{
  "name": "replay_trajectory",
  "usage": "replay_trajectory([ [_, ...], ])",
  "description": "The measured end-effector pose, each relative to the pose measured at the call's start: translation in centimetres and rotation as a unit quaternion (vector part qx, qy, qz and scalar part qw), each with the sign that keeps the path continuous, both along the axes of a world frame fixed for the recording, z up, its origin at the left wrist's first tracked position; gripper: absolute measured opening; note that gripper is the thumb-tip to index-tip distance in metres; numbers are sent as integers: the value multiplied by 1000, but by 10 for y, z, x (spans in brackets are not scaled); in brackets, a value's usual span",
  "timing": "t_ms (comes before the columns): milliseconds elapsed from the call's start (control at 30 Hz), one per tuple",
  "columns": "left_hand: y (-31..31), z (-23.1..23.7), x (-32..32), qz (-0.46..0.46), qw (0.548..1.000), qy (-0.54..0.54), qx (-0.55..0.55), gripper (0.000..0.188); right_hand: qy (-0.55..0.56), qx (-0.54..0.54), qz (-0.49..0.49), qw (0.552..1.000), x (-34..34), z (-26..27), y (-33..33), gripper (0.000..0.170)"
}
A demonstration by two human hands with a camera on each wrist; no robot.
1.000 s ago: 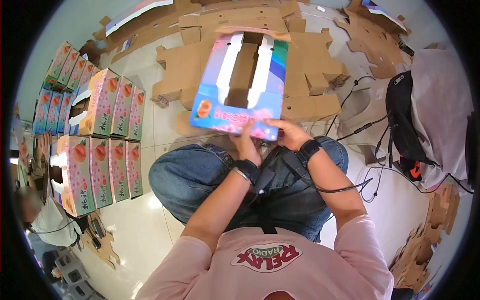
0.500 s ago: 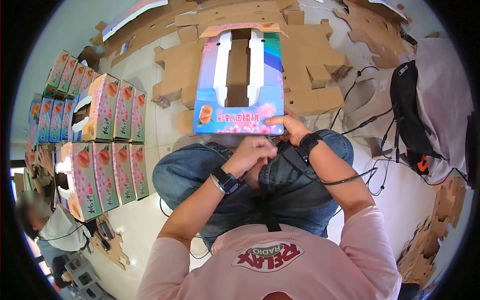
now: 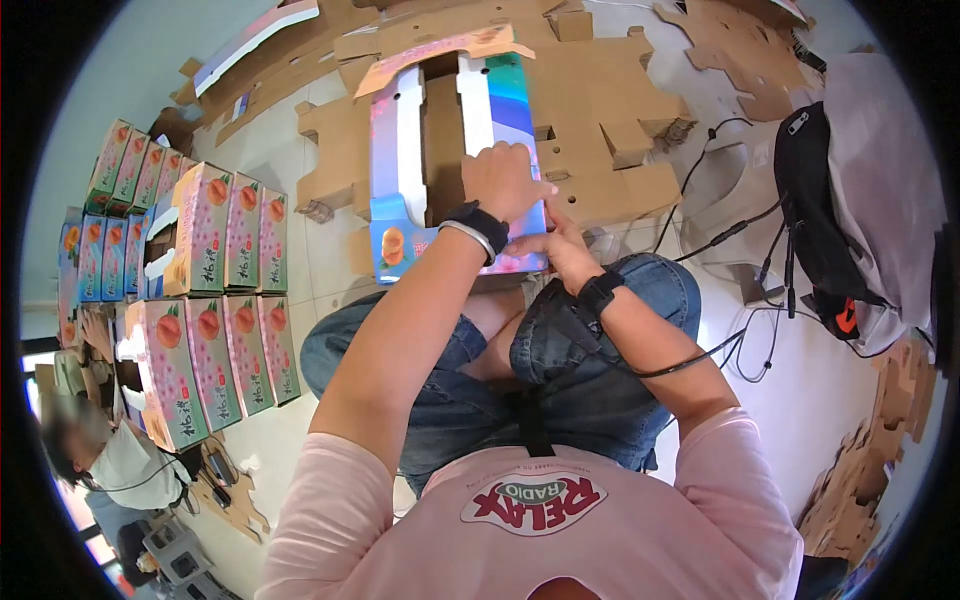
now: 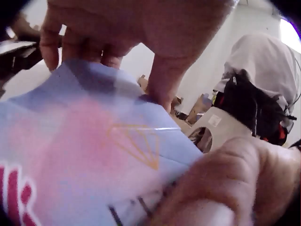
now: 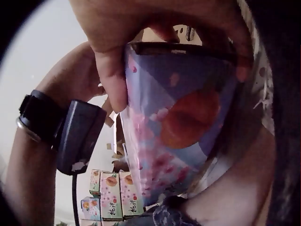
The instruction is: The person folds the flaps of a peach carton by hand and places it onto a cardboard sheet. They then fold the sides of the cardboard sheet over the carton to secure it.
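A blue and purple fruit carton [image 3: 384, 165] with peach and blossom print lies in front of my lap, a long slot between white strips on its upper face. My left hand [image 3: 500, 183] reaches over its near right part. In the left wrist view its fingers [image 4: 82, 44] curl over the panel's edge, with the thumb apart at the right. My right hand [image 3: 568, 252] grips the near right corner, thumb on the printed front. The right wrist view shows that thumb [image 5: 113, 84] on one side of the carton's end panel [image 5: 164, 122] and fingers on the other.
Flat brown cardboard [image 3: 590, 110] is spread beyond the carton. At the left stand stacked finished cartons [image 3: 215, 350], with another person [image 3: 130, 460] beside them. A black bag [image 3: 805, 220] and cables [image 3: 740, 340] lie at the right.
My left hand let go of the carton's front, drew back, then moved up onto its near right part. The right hand kept its corner. The carton shifted slightly left.
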State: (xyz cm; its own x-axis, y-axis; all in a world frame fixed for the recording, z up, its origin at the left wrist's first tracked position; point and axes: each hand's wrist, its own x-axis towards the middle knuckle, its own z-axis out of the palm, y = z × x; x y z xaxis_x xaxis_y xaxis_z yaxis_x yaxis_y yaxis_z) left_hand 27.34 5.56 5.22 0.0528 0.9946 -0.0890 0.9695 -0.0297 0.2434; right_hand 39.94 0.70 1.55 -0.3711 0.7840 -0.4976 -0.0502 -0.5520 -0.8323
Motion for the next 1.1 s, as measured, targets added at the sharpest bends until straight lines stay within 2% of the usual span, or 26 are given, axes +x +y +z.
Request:
replay_trajectory([
  [67, 5, -3, -3, -31, 999, 2, 12, 51, 27, 0, -2, 1000, 1, -10, 0, 64],
  [133, 6, 9, -1, 0, 997, 3, -78, 45, 56, 0, -3, 998, -1, -23, 1, 66],
  [167, 6, 7, -3, 0, 997, 6, -80, 45, 57, 8, -7, 998, -2, -30, 1, 69],
  [233, 5, -4, -9, 23, 993, -70, -88, 45, 59, 17, -12, 998, -3, -24, -1, 73],
  [267, 5, -12, -10, 23, 993, -70, -88, 45, 57, 4, -11, 998, -1, -18, -1, 75],
  [333, 3, -25, -11, 40, 983, -162, -71, 47, 54, -8, -9, 998, 0, -13, -1, 77],
  [367, 2, -31, -12, 40, 983, -162, -71, 47, 20, -27, 1, 999, 2, -13, 0, 76],
  [433, -4, -35, -12, 13, 964, -262, -40, 43, -16, -46, 11, 999, 3, -16, 2, 76],
  [500, -7, -38, -16, -3, 952, -303, -33, 40, -41, -78, 53, 995, 5, -18, 5, 75],
  [567, -9, -42, -24, -19, 939, -343, -26, 37, -17, -65, 42, 997, 4, -13, 4, 71],
  [633, -13, -45, -38, -69, 901, -414, 109, 38, 7, -52, 34, 998, 3, -10, 3, 66],
  [700, -24, -46, -68, -23, 937, -281, 208, 41, 34, -52, -7, 998, 3, -10, 3, 66],
  [733, -32, -40, -84, 23, 945, -262, 196, 46, 33, -52, -7, 998, 4, -11, 5, 66],
  [767, -43, -40, -100, 58, 940, -203, 268, 50, -7, -67, 1, 998, 5, -13, 8, 67],
  [833, -61, -52, -134, 194, 937, -127, 262, 51, -50, -82, 14, 995, 9, -14, 14, 67],
  [867, -71, -54, -148, 199, 935, -128, 263, 51, -31, -94, 44, 994, 13, -13, 18, 68],
  [900, -80, -49, -157, 262, 879, -390, 86, 50, -12, -106, 76, 991, 15, -12, 22, 69],
  [933, -88, -46, -167, 295, 727, -612, -97, 49, -15, -105, 83, 991, 16, -13, 24, 69],
  [967, -96, -69, -178, 342, 618, -687, -170, 46, -13, -103, 78, 992, 17, -13, 26, 66],
  [1000, -98, -67, -176, 347, 613, -691, -166, 46, -11, -101, 74, 992, 18, -13, 27, 62],
  [1067, -97, -59, -161, 312, 637, -678, -196, 45, -18, -98, 78, 992, 21, -12, 31, 58],
  [1100, -96, -63, -159, 306, 620, -692, -208, 43, -60, -100, 65, 991, 23, -10, 32, 56],
])
